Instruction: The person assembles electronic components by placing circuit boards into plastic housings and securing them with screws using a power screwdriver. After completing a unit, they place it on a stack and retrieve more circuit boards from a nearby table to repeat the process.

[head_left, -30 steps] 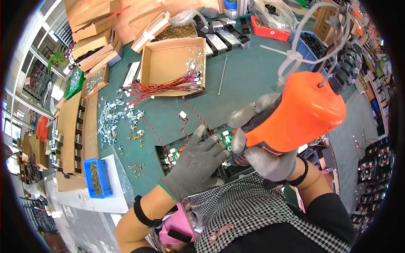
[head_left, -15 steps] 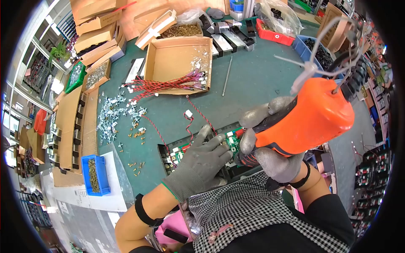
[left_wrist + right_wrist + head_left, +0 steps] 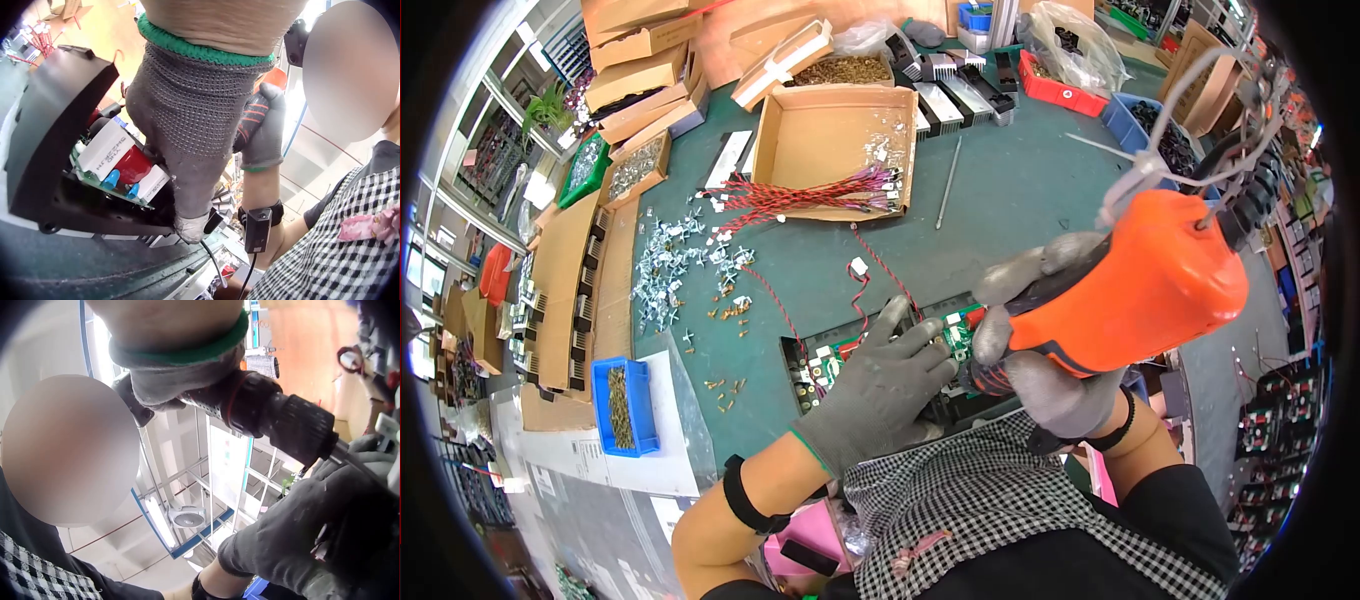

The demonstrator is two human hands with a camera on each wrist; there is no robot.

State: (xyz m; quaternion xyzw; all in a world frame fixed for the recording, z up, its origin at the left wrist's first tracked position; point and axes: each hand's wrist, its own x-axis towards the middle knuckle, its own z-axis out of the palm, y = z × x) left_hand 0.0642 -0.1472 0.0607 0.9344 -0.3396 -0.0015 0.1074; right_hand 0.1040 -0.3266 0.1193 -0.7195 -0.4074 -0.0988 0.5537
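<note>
My gloved right hand point(image 3: 1060, 390) grips an orange and black electric screwdriver point(image 3: 1140, 285). Its steel bit point(image 3: 350, 459) points down beside the left fingers in the right wrist view; the tip is hidden. A black housing point(image 3: 56, 131) with a green circuit board point(image 3: 825, 362) lies at the bench's near side. My gloved left hand point(image 3: 880, 385) spans this housing, fingers across the board toward the far wall and thumb at the near edge. On the board, a red component point(image 3: 134, 165) shows beside white labelled blocks. Red-black twisted wires point(image 3: 885, 265) run from the housing onto the bench.
Behind the housing, a cardboard tray point(image 3: 835, 140) carries a bundle of red-black wires point(image 3: 810, 195). Bluish-silver metal parts point(image 3: 670, 265) and brass-coloured screws point(image 3: 725, 390) lie scattered leftward. A blue bin point(image 3: 645, 410) stands at left, and a thin rod point(image 3: 948, 185) lies beyond.
The head view has shifted a little, so the bench contents appear farther right. Both hands keep nearly the same places at the housing, with the electric screwdriver still gripped.
</note>
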